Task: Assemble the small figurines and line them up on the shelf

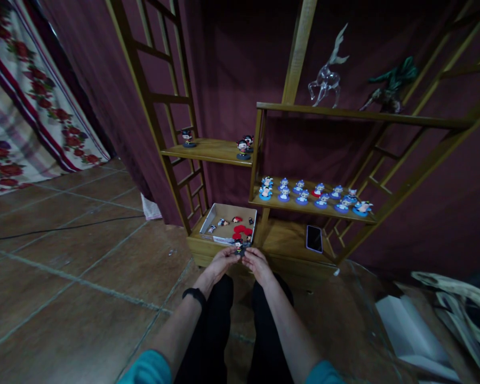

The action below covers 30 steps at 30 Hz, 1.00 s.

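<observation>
Black-haired toy figurine point(239, 244) with a dark base point(240, 252): you've got it upright, pinched at the base between the fingertips of your left hand point(225, 258) and right hand point(256, 261), right by the near wall of the white box point(221, 240). Looks like hard plastic, so I'd guess light, stiff and maybe a bit slick. Big head, small body, so probably top-heavy. Base is your best hold imo; squeezing the head could risk scuffs.
</observation>
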Each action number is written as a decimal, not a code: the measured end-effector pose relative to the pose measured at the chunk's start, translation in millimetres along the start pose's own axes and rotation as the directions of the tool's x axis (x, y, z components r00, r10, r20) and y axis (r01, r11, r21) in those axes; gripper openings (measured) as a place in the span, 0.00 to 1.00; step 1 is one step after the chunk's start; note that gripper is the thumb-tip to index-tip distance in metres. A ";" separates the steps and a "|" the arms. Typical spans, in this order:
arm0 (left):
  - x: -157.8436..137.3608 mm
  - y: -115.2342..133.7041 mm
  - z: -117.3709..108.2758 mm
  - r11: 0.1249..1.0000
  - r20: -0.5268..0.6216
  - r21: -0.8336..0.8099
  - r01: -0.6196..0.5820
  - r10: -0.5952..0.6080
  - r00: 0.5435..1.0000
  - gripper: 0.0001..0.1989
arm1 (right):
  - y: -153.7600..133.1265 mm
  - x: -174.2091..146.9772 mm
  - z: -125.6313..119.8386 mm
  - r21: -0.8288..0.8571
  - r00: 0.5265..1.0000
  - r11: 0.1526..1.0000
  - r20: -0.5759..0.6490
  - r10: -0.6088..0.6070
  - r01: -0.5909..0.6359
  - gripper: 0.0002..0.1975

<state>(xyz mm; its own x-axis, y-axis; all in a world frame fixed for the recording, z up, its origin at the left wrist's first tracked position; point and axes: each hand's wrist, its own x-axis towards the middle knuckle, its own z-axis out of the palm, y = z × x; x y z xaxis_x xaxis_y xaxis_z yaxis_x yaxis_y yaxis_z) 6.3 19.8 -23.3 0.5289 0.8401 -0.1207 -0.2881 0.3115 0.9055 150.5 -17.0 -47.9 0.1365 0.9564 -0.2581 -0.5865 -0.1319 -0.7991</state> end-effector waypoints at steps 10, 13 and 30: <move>10.1 -15.3 -5.7 0.995 -0.141 0.062 -0.083 0.091 0.986 0.20 | 1.2 -0.6 2.5 -0.018 0.999 1.000 0.033 -0.024 0.025 0.19; 10.9 -16.5 -6.8 0.994 -0.148 0.051 -0.097 0.104 0.984 0.21 | 0.4 -1.4 3.5 -0.012 0.999 1.000 0.047 -0.018 0.019 0.18; 7.5 -8.4 -3.6 0.994 -0.098 -0.112 0.006 -0.017 0.995 0.19 | 1.3 4.8 0.5 0.041 0.999 0.998 -0.025 -0.036 0.037 0.18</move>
<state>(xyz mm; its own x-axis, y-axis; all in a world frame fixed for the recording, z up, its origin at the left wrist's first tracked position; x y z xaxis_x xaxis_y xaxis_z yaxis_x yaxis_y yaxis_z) 9.7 25.0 -33.3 0.4528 0.8742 -0.1752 -0.3723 0.3639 0.8538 150.0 -12.4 -49.9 0.1775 0.9537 -0.2426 -0.6132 -0.0856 -0.7853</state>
